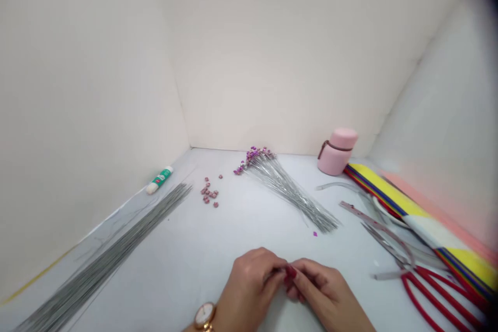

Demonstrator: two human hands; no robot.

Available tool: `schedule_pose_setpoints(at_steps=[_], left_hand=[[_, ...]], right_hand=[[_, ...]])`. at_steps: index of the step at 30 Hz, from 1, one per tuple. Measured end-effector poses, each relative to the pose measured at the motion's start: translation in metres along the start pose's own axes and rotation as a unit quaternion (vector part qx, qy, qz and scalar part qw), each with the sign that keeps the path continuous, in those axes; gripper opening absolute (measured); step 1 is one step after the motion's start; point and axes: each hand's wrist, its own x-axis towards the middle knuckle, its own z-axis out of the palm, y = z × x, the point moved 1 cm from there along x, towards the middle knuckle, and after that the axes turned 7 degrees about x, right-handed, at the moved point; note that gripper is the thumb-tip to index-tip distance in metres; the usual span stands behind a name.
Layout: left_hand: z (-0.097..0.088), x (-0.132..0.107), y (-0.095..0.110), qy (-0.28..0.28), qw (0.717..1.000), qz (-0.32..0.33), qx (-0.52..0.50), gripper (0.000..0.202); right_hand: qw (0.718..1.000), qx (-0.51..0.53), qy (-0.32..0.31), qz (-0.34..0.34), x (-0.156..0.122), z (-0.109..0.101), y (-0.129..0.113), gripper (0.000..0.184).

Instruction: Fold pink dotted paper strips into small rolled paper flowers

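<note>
My left hand [252,282] and my right hand [327,290] meet low in the head view, fingertips touching. Both are closed in a pinch; whatever lies between the fingertips is too small and covered to make out. Beyond them a fanned bunch of silvery wire stems [291,187] lies with purple and pink tips [254,154] toward the back wall. A tiny purple piece [315,234] rests just past my right hand. Several small dusty-pink beads or buds [208,194] are scattered left of the stems.
A long bundle of bare wires [128,238] runs along the left, near a glue stick [160,180]. At the right are red-handled scissors [420,275], a ruler-like strip [361,212], coloured sheets [420,218] and a pink flask [336,153]. White walls enclose the table.
</note>
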Motion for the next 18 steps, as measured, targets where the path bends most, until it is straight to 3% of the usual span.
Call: schedule_pose_setpoints(at_steps=[2,4,6,8,12,18], left_hand=[[-0.009,0.003,-0.01,0.024,0.999,-0.028,0.022,0.014],[-0.02,0.008,-0.026,0.094,0.991,-0.065,0.073,0.019],[-0.027,0.014,-0.043,0.155,0.973,-0.086,0.149,0.039],[-0.025,0.018,-0.057,0.164,0.962,-0.078,0.204,0.047],[-0.011,0.014,-0.068,0.097,0.975,-0.02,0.199,0.039],[-0.008,0.009,-0.075,0.02,0.978,0.002,0.206,0.035]], right_hand=[[1.0,-0.005,0.004,-0.002,-0.001,0.002,0.0,0.029],[1.0,-0.014,0.014,-0.006,-0.001,0.004,0.002,0.027],[0.997,-0.061,0.025,-0.035,0.0,0.004,0.005,0.027],[0.988,-0.131,0.046,-0.064,0.001,0.0,0.005,0.027],[0.964,-0.217,0.136,-0.067,0.006,-0.03,-0.003,0.018],[0.888,-0.344,0.305,0.024,0.009,-0.114,-0.009,0.023]])
